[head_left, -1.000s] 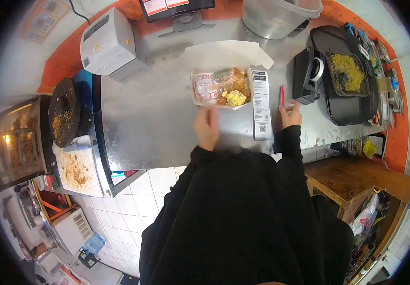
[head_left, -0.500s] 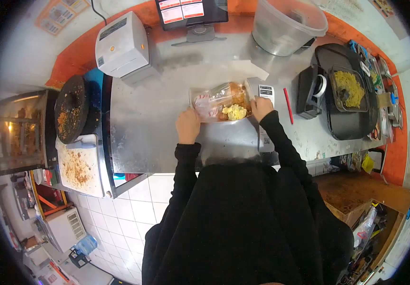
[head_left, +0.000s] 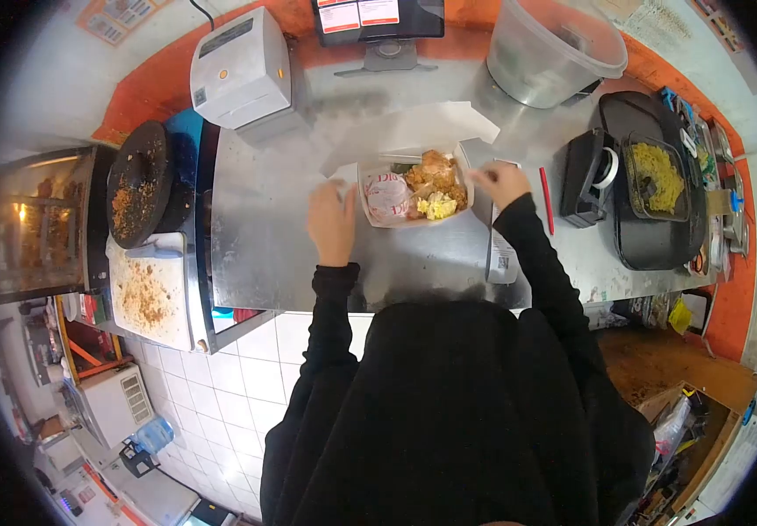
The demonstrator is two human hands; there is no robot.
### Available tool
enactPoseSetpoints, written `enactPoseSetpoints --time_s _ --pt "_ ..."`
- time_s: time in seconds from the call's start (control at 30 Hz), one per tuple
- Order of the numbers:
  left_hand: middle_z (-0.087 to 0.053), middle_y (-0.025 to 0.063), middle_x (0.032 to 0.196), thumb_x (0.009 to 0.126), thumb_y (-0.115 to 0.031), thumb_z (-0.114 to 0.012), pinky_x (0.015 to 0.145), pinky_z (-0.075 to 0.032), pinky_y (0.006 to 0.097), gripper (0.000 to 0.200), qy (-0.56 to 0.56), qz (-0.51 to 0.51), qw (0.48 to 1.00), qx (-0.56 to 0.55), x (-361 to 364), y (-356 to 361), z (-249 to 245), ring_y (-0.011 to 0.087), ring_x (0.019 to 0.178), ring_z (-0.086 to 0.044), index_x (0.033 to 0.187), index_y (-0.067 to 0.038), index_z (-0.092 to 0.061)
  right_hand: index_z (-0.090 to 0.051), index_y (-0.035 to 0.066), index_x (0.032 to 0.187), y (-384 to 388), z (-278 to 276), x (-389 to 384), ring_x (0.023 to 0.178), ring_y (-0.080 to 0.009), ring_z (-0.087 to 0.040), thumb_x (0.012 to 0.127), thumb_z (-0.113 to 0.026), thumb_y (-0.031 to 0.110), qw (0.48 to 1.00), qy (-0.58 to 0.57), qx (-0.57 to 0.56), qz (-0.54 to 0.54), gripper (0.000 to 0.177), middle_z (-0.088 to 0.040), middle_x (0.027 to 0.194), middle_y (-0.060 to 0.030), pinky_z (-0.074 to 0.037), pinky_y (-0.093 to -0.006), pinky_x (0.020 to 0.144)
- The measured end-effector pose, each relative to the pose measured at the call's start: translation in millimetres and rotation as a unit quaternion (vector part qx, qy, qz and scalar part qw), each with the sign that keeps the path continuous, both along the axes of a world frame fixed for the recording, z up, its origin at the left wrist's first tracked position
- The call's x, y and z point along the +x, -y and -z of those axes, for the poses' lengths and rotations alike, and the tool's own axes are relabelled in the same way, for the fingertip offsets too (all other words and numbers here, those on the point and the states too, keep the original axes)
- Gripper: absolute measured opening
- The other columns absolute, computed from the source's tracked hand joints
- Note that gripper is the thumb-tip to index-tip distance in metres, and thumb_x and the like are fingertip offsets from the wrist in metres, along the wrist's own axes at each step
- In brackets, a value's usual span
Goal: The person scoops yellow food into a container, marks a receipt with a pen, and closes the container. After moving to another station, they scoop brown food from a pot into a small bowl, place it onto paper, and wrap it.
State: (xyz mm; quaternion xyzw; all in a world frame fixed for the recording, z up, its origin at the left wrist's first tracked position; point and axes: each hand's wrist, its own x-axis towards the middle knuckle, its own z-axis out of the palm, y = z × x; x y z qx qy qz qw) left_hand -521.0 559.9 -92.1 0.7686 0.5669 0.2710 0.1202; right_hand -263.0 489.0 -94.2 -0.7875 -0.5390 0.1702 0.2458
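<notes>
Black rnd. dish point(head_left: 140, 184) & white board point(head_left: 150, 302), w/ crumbs, set far L. L hand point(head_left: 332, 223): held open beside box point(head_left: 465, 180), nothing gripped. Box: set on metal worktop point(head_left: 264, 202) betw. hands, prob. for two-sided access; lid point(head_left: 444, 123) folded back, contents exposed: printed pkt. point(head_left: 387, 197), fried food point(head_left: 435, 171), yellow topping point(head_left: 436, 207). R hand point(head_left: 503, 182): held at R wall, grip can't be told. Receipt point(head_left: 502, 263) laid adj., prob. for ref. Clear tub point(head_left: 657, 175), yellow-green food inside, set on black tray point(head_left: 659, 256).

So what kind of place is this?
Likely a small takeaway kitchen: an open food box between the hands, a label or receipt printer on the metal counter, and a crumb-covered cutting board off left.
</notes>
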Motion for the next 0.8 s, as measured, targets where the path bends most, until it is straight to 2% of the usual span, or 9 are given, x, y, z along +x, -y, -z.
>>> enactPoseSetpoints --time_s 0.07,0.13,0.2,0.27,0.33,0.4,0.5,0.6,0.8 --pt "-0.052 0.0103 0.092 0.068 -0.016 -0.058 0.071 -0.039 0.0314 0.025 0.028 -0.04 0.98 0.195 4.2 -8.8 -35.6 0.0225 0.087 -0.048 0.09 -0.005 -0.053 -0.056 0.004 0.082 -7.9 -24.6 2.9 0.074 -0.0287 -0.053 0.064 -0.062 0.023 0.965 0.085 0.245 0.032 0.027 -0.055 0.084 -0.0137 -0.042 -0.033 0.066" --pt "-0.049 0.01 0.1 0.068 -0.015 -0.058 0.075 -0.037 0.032 0.028 0.093 0.031 0.979 0.176 14.6 -26.4 -40.1 0.0239 0.093 -0.045 0.093 -0.006 -0.052 -0.056 0.006 0.087 -27.1 -33.5 4.2 0.075 -0.0274 -0.054 0.062 -0.064 0.017 0.923 0.127 0.363 0.018 0.029 -0.055 0.09 -0.0116 -0.042 -0.0311 0.067" --pt "-0.045 0.0098 0.109 0.067 -0.014 -0.058 0.079 -0.035 0.0326 0.03 0.163 0.103 0.967 0.166 14.3 -36.6 -35.0 0.0253 0.1 -0.042 0.096 -0.007 -0.052 -0.056 0.007 0.091 -42.1 -27.9 7.5 0.085 -0.026 -0.053 0.059 -0.064 0.011 0.954 -0.085 0.277 -0.078 0.033 -0.053 0.097 -0.0107 -0.041 -0.0306 0.075" --pt "-0.036 0.0095 0.119 0.069 -0.012 -0.055 0.085 -0.031 0.0329 0.03 0.129 0.293 0.916 -0.242 6.4 -49.9 -12.4 0.0292 0.108 -0.034 0.099 -0.009 -0.052 -0.056 0.009 0.096 -43.1 0.0 23.8 0.096 -0.0263 -0.048 0.06 -0.061 0.008 0.971 -0.092 0.152 -0.157 0.037 -0.05 0.105 -0.0096 -0.037 -0.0325 0.082" --pt "-0.035 0.0122 0.12 0.071 -0.008 -0.051 0.087 -0.03 0.0324 0.031 0.054 0.314 0.94 -0.122 10.9 -26.7 7.6 0.0291 0.11 -0.032 0.102 -0.01 -0.051 -0.055 0.011 0.099 -28.1 13.0 13.5 0.102 -0.0269 -0.043 0.063 -0.058 0.006 0.926 -0.005 0.177 -0.332 0.036 -0.045 0.113 -0.0104 -0.034 -0.0327 0.086" --pt "-0.034 0.0149 0.12 0.073 -0.004 -0.047 0.088 -0.029 0.0319 0.032 -0.025 0.327 0.945 -0.007 17.5 -3.1 25.7 0.0291 0.112 -0.031 0.104 -0.01 -0.05 -0.055 0.012 0.1 -5.7 41.0 -12.9 0.103 -0.0257 -0.043 0.065 -0.056 0.005 0.943 -0.043 0.208 -0.255 0.036 -0.042 0.115 -0.0114 -0.033 -0.0317 0.087" --pt "-0.037 0.0115 0.119 0.073 -0.001 -0.042 0.088 -0.032 0.0294 0.033 0.416 0.203 0.879 -0.117 29.7 10.7 41.6 0.0198 0.111 -0.033 0.103 -0.01 -0.051 -0.054 0.013 0.101 -7.0 44.7 -33.9 0.104 -0.0233 -0.042 0.068 -0.053 0.004 0.943 -0.191 0.232 -0.139 0.035 -0.037 0.119 -0.0133 -0.031 -0.0294 0.088" --pt "-0.052 0.0037 0.096 0.075 -0.008 -0.043 0.065 -0.039 0.0206 0.027 0.464 0.154 0.824 -0.287 25.6 -0.8 40.7 0.0113 0.08 -0.049 0.1 -0.01 -0.053 -0.052 0.013 0.103 -12.0 29.0 -23.3 0.105 -0.0209 -0.042 0.069 -0.05 0.001 0.924 -0.305 0.192 -0.126 0.036 -0.038 0.118 -0.0136 -0.031 -0.026 0.087" --pt "-0.054 0.0022 0.087 0.079 -0.015 -0.043 0.065 -0.039 0.0206 0.027 0.285 0.165 0.872 -0.363 18.7 -25.3 -10.5 0.0103 0.075 -0.049 0.105 -0.009 -0.047 -0.04 0.018 0.115 -30.2 -22.4 9.6 0.098 -0.0202 -0.044 0.076 -0.049 0.032 0.923 -0.322 -0.14 -0.156 0.043 -0.044 0.112 -0.0096 -0.039 -0.0273 0.076"
